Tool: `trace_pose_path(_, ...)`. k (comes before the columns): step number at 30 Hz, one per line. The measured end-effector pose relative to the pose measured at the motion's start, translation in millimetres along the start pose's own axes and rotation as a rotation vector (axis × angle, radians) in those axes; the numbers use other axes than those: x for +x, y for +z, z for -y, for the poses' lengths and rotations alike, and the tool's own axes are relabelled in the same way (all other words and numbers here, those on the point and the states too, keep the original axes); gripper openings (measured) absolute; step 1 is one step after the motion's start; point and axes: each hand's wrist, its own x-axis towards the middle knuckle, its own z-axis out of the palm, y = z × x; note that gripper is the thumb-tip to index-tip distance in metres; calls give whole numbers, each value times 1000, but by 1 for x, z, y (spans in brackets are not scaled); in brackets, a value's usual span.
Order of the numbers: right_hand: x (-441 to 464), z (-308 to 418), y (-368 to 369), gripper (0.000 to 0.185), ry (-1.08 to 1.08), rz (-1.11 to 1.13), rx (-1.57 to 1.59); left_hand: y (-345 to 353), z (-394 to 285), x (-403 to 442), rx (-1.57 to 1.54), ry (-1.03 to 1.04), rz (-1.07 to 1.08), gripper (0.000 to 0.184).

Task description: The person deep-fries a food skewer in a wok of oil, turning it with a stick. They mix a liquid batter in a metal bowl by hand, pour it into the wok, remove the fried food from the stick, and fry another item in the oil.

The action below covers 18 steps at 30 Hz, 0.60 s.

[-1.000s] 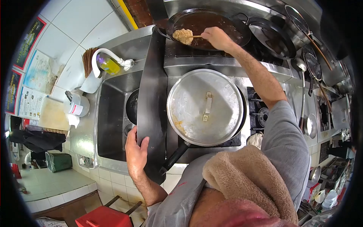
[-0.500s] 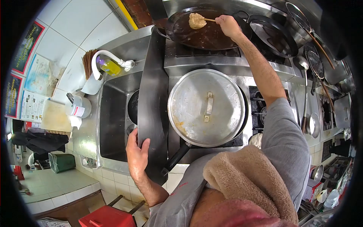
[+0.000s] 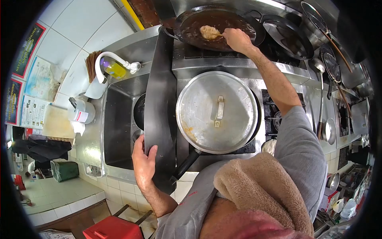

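At the top of the view, my right hand [image 3: 238, 40] is closed on a thin stick [image 3: 220, 35], with a pale, battered-looking lump of food [image 3: 209, 32] on its end. The lump lies at the surface of the dark oil in a large black wok [image 3: 260, 36], small bubbles showing around in the oil. Most of the stick is hidden by my fingers. Lower left, my left hand [image 3: 144, 163] grips the edge of an upright grey metal panel [image 3: 161, 99] between sink and stove, thumb on one side and fingers on the other.
A pan with a big metal lid [image 3: 203, 115] sits in front of me, its black handle [image 3: 187, 165] pointing toward my body. Left of the panel is a sink [image 3: 119, 119] with a white faucet [image 3: 119, 59]. Another black pan [image 3: 288, 38] and a long ladle [image 3: 320, 91] are at right.
My right hand has moved down slightly, lowering the lump from above the wok to the oil's surface. Bubbles now show in the oil. My left hand stays on the panel.
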Motion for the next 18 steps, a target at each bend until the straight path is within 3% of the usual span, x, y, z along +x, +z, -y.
trace_pose_path(6, -24, 3, -10, 18, -94, 169, -144, 0, 5, 0, 49, 28, -8, 43)
trace_pose_path(12, -42, 16, -55, 18, -212, 227, -71, -1, 5, 0, 42, 28, 9, 44)
trace_pose_path(16, -41, 1, -61, 19, -193, 220, 78, 0, 6, 0, 49, 23, 2, 44)
trace_pose_path(18, -41, -6, -59, 22, -52, 202, 252, -1, 7, 0, 44, 22, 7, 44)
